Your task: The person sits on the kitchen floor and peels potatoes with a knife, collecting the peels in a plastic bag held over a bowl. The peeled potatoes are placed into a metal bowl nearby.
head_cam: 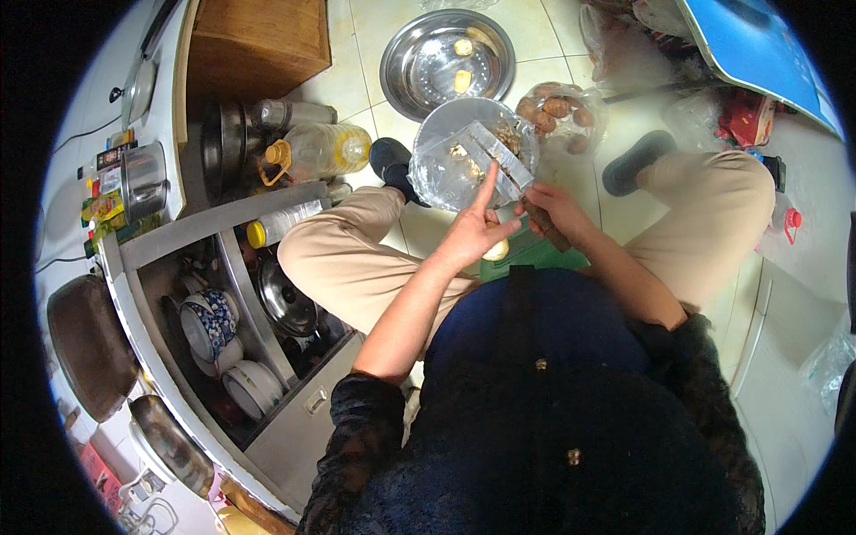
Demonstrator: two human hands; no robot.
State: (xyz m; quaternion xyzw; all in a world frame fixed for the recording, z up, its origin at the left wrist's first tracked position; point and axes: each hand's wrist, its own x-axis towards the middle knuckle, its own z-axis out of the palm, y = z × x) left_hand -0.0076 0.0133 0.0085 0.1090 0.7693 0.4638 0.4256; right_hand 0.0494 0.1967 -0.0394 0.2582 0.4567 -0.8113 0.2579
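My right hand [554,212] grips the dark handle of a broad-bladed kitchen knife [496,160], whose blade reaches over a waste bin lined with a clear plastic bag [435,170]. Peelings [508,137] lie inside the bin. My left hand [471,231] holds a pale peeled root vegetable [496,250] low in the palm, its index finger stretched out along the near side of the blade. Beyond the bin, a steel basin [394,63] holds two peeled pieces [462,81]. Unpeeled brown tubers [556,107] sit in a clear bag right of the basin.
Left of my legs are a large oil bottle [314,152], a jar with a yellow lid [277,224] and an open cabinet with bowls [251,388]. A wooden cabinet [257,40] stands at the upper left. Plastic bags [622,50] lie at the upper right, near a blue panel [756,47].
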